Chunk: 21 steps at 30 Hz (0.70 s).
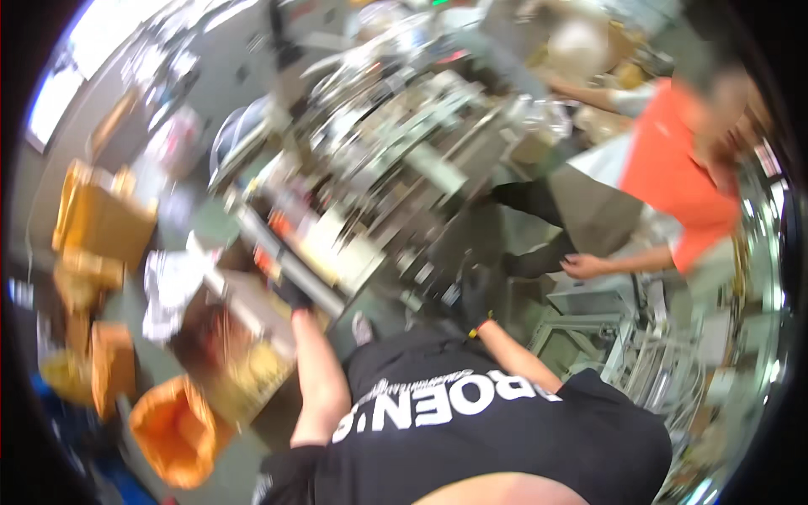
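Motion blur everywhere, so counting is rough. Two dark-gloved hands show mid-frame: the left hand (292,294) sits on the long grey metal bar (286,265) at the edge of the cluttered grey-green machine (396,168), fingers seemingly wrapped on it, though I honestly can't tell the grip. The right hand (473,295) is just right of centre, near the machine's dark lower side, pose unreadable. One coworker's bare hand (582,267) hangs at right. Three-ish orange bags (172,429) pile at lower left.
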Available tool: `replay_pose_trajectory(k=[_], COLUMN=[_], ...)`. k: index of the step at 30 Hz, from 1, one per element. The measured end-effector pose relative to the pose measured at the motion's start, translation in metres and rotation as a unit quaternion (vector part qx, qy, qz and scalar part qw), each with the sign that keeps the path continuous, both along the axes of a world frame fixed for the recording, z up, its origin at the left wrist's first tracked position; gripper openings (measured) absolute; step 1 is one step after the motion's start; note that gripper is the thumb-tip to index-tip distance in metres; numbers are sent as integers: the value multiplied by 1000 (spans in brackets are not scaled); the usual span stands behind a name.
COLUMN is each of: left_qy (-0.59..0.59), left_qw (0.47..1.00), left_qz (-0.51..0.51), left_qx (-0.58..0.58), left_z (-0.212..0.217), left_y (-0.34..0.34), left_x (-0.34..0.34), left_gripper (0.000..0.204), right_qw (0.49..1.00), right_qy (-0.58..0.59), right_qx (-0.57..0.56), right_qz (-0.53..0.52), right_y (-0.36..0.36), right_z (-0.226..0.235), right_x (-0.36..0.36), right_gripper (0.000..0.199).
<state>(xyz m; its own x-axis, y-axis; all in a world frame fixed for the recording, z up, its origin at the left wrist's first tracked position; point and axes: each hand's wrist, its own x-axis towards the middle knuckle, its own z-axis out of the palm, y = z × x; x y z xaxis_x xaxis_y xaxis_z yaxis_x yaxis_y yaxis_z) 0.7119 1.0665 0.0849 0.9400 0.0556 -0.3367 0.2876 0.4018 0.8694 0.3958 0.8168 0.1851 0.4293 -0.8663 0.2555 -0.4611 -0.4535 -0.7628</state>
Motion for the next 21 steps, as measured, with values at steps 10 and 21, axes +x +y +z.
replay_pose_trajectory(k=[10,21], left_qy=[-12,29], left_qw=[911,885], left_qz=[56,98], left_qx=[409,453], left_z=[-21,-14], left_y=[8,4], left_x=[14,10], left_gripper=[33,37], right_qw=[991,994], right_qy=[124,108], right_qx=[5,8], right_qz=[-47,-33], right_y=[8,3], right_z=[15,7], right_x=[6,3], right_gripper=[29,33])
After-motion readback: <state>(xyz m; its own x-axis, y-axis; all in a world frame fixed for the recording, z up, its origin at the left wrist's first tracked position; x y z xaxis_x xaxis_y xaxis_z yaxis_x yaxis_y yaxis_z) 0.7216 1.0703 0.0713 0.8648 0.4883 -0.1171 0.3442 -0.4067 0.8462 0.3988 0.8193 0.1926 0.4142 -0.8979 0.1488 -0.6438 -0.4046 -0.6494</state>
